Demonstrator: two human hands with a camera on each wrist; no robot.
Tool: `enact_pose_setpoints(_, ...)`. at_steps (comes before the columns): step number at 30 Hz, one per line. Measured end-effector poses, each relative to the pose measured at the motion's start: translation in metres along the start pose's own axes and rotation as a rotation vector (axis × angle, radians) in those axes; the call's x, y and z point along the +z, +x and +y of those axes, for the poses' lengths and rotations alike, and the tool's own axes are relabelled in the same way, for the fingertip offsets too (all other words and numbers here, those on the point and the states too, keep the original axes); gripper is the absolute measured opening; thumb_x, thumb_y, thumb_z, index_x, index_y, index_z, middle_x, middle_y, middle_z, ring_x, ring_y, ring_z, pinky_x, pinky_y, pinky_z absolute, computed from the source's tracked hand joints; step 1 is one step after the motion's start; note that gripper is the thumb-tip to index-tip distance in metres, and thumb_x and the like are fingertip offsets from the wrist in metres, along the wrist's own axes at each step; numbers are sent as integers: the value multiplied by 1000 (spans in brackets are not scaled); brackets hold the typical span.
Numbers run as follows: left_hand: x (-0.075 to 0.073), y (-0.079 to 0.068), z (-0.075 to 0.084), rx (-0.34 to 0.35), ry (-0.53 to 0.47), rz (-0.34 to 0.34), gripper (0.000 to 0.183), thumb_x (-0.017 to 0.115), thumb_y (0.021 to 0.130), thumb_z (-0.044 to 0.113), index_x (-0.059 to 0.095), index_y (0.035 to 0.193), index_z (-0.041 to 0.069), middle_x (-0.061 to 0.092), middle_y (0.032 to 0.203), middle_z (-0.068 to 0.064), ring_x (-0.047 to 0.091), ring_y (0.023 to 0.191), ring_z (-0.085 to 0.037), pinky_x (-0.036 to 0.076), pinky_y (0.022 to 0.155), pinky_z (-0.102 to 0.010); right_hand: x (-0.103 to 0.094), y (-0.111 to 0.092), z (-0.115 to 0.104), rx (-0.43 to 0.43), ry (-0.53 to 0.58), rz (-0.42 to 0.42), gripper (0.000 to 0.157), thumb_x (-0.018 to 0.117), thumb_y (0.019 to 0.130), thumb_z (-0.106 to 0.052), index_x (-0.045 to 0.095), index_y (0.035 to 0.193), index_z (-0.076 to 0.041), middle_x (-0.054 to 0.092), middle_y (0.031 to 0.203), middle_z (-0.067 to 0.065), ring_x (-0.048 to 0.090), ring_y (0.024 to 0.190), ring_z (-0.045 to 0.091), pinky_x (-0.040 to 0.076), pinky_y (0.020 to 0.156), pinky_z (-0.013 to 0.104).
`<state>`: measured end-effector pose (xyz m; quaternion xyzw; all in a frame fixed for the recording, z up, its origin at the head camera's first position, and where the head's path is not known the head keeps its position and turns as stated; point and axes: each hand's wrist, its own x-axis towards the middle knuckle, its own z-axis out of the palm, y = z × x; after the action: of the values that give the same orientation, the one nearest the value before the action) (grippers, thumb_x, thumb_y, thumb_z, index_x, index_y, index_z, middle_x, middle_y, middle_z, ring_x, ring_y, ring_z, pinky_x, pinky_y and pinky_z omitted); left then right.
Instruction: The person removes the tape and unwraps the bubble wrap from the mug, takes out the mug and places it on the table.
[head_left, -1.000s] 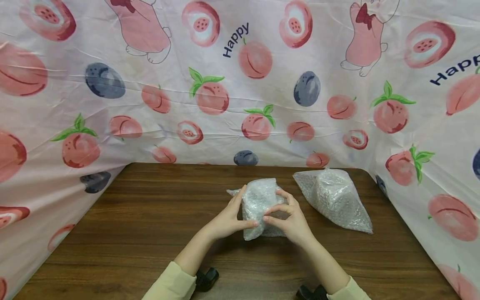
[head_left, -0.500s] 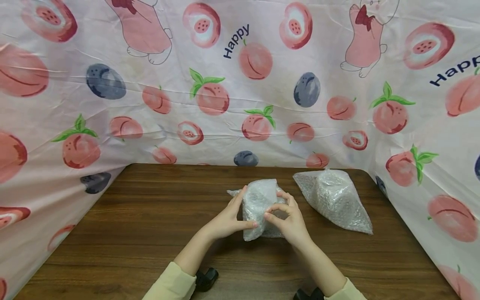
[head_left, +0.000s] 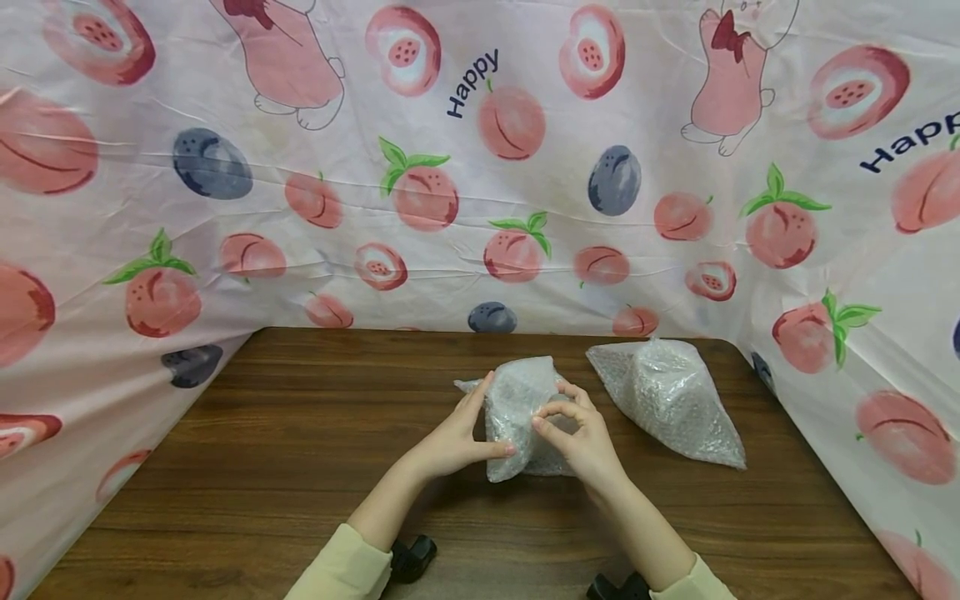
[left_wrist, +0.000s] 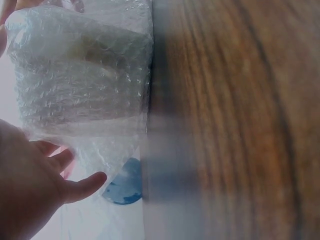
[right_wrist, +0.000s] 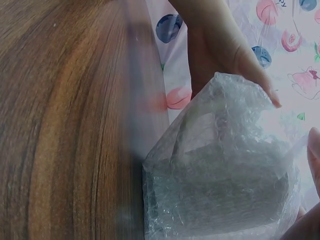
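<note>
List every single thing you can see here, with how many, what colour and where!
Front bubble-wrapped bundle: 1, clear-whitish, on the table between the hands
Back bubble-wrapped bundle: 1, clear-whitish, near the table's back right corner
Wood-grain table: 1, brown, under both bundles
Fruit-and-animal printed cloth: white with pink, blue and green, behind and beside the table
Wrist devices: 2, black, at the wrists
Sleeves: 2, pale yellow, bottom edge
Left hand: 1, bare, touching the front bundle
Right hand: 1, bare, pinching its wrap
</note>
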<state>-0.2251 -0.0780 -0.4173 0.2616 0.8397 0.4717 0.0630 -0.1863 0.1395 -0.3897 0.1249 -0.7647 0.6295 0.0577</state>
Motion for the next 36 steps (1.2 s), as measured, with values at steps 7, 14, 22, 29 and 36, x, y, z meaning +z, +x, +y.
enact_pose_setpoints(7,-1,0,2,-1,22,20,112,77,76,51,1,155,27,9,158,-4,10,142,-28,21,106,-62,-2,2,4,-19,-14,23,15,72,87,-17,70,94,-5,42,138,12,28,131,35,20,101,67)
enact_pose_setpoints(14,-1,-1,3,9,48,45,115,77,75,53,1,155,24,7,159,-2,7,143,-28,20,105,-62,-4,3,7,-55,-54,14,23,71,88,-17,71,108,-6,43,138,11,27,132,35,22,100,68)
enact_pose_setpoints(22,-2,-2,4,32,75,73,116,78,75,51,-1,155,23,1,159,0,2,143,-29,14,105,-66,-8,4,13,-113,-107,17,30,74,85,-16,69,114,-8,42,140,13,26,132,39,23,98,70)
enact_pose_setpoints(29,-2,-1,6,75,110,123,117,80,74,49,-2,155,27,-4,159,6,1,143,-29,9,103,-69,-10,6,16,-166,-155,36,30,74,84,-15,69,114,-8,45,137,13,31,129,41,25,96,70)
enact_pose_setpoints(36,-3,-2,10,121,157,190,119,83,69,49,2,155,31,-3,158,13,11,141,-38,19,99,-72,-14,8,19,-172,-159,28,34,74,85,-15,68,117,-8,45,138,13,33,130,39,26,99,67)
